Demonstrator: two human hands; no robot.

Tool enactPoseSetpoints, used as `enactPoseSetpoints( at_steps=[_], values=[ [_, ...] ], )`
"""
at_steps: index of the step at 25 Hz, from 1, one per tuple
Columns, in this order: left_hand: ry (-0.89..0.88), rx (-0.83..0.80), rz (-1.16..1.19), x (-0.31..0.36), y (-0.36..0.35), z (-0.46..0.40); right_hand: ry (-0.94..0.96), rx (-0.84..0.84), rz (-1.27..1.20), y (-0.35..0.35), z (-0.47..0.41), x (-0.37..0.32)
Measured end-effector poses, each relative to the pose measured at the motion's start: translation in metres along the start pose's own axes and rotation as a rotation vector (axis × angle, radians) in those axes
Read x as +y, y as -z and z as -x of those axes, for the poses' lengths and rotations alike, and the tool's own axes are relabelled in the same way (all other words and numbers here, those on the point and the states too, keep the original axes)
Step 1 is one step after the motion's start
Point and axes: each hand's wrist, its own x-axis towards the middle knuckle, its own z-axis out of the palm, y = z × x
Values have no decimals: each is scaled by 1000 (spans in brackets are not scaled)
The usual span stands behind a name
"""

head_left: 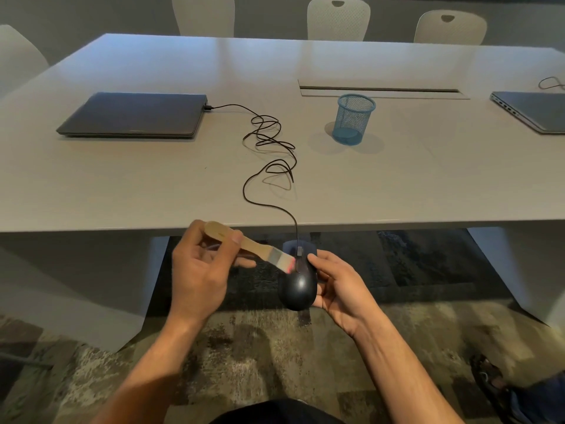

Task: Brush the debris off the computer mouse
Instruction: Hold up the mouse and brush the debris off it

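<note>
Your computer mouse (298, 284), dark and glossy, is held in the air just off the near edge of the table (183, 179), above the patterned carpet (275, 347). Your right hand (339, 289) cradles it from the right side, fingers curled round its flank and a fingertip up near the scroll wheel. Your left hand (198, 270) pinches the wooden handle of a small brush (244, 243) between thumb and fingers, the handle slanting down to the right. The brush's pale bristles, blurred and tinged red at the tips, touch the mouse's left button area beside the wheel.

The mouse's black cable (269, 142) runs up over the table edge, loops in a loose tangle and plugs into the right side of a closed dark laptop (134, 114) on the left of the table. A blue mesh pen cup (353, 119) stands upright to the right of the tangle, near a long cable slot (382, 90). A second closed laptop (535, 110) lies at the far right. White chairs (337, 19) line the far side.
</note>
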Motion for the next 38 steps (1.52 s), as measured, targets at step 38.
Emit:
enactPoseSetpoints(
  at_steps=[38],
  values=[
    [105,312,181,-31,-7,-36,62,-58,10,0,12,4]
  ],
)
